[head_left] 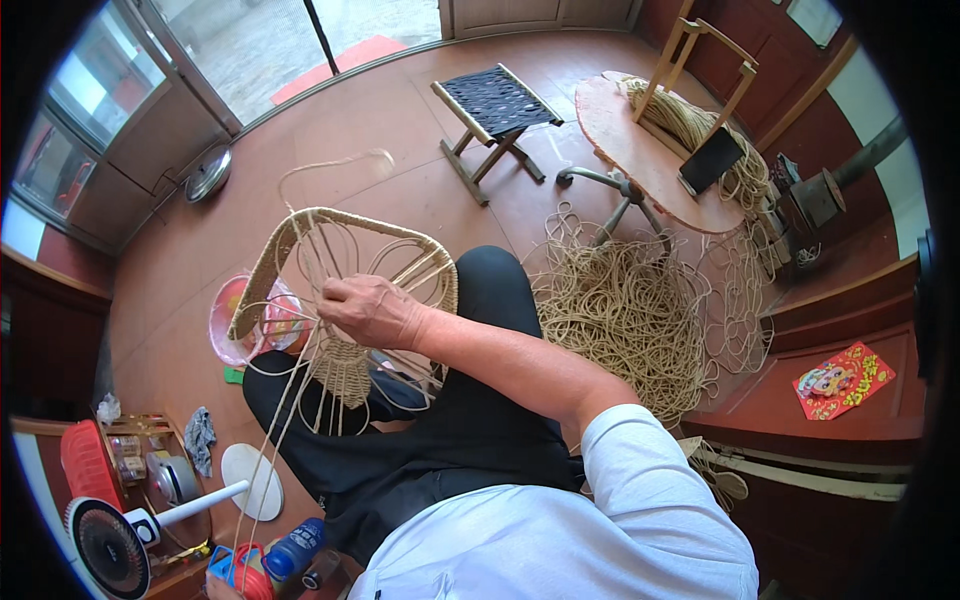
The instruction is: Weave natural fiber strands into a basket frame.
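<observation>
On my lap rests a rounded triangular frame [437,262] wrapped in tan cord, with cords strung across it and a woven patch [341,372] at the near side. My right hand [368,310] is over its middle, fingers closed round the tan cords [318,262] gathered there. Two long strands [268,462] run from the frame down to the lower left edge. A sliver of skin at that edge appears to be my left hand [221,588]; its fingers are hidden. One loose cord end [335,163], partly blurred, arcs above the frame.
A big heap of tan cord [630,310] lies right of my knee. Beyond stand a folding stool [495,105] and a round table [625,150] with a cord bundle and phone. At left are a pink basin [228,325], a white fan [108,545] and a blue bottle [294,548].
</observation>
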{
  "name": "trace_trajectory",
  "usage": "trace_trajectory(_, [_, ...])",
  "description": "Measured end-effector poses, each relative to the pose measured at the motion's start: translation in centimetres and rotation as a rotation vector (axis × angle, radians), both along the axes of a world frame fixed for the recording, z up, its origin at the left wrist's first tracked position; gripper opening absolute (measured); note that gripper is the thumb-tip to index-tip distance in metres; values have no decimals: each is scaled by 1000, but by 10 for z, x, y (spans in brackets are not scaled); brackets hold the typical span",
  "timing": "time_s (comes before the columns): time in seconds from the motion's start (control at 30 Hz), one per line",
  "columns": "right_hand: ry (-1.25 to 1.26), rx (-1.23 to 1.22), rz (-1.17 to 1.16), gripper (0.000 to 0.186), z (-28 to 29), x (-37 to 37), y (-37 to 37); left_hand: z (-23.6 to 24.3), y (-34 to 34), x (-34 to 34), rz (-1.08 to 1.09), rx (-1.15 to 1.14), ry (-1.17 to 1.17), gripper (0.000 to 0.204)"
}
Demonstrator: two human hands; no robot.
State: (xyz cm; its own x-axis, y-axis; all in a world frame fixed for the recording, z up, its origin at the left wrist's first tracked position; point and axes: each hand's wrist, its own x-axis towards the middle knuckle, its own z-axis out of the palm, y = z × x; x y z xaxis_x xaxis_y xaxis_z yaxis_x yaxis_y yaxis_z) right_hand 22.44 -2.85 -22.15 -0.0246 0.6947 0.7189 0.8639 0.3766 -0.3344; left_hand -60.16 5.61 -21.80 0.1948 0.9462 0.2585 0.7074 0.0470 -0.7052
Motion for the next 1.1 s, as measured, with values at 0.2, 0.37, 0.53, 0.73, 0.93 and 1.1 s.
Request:
trace_trajectory(0.2, [0, -33, -25, 15, -5, -7, 5, -10, 25, 150, -121, -355, -653, 25])
trace_trajectory(0.37, [32, -49, -22, 15, -7, -8, 9, 52, -52, 431, -569, -553, -1215, 27])
trace_trajectory(0.53, [80, -29, -14, 15, -8, -6, 8, 39, -83, 542, -659, -679, -1296, 28])
trace_trajectory(0.73, [88, -42, -28, 17, -9, -5, 8, 25, -75, 528, -480, -754, -1398, 18])
trace_trajectory(0.93, [87, 40, -34, 17, -6, -11, 13, -27, 25, 313, -536, -472, -1244, 29])
trace_trajectory(1.1, [132, -12, -29, 22, -7, -15, 19, -19, 48, 166, -104, -164, -1214, 31])
